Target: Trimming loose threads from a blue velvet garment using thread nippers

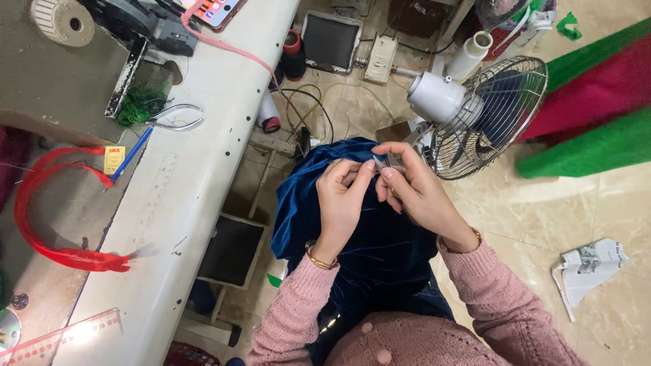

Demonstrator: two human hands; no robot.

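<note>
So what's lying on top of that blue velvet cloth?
On the blue velvet cloth rest the left hand and right hand, pinching a small metal tool. The spot beneath the fingers is hidden.

Pink knitted sleeves (495, 305), round buttons down the front, gold bangles (317, 257)

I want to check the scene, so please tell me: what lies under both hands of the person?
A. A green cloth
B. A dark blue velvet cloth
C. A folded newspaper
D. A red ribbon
B: the left hand and the right hand both pinch at the dark blue velvet cloth on the lap.
</note>
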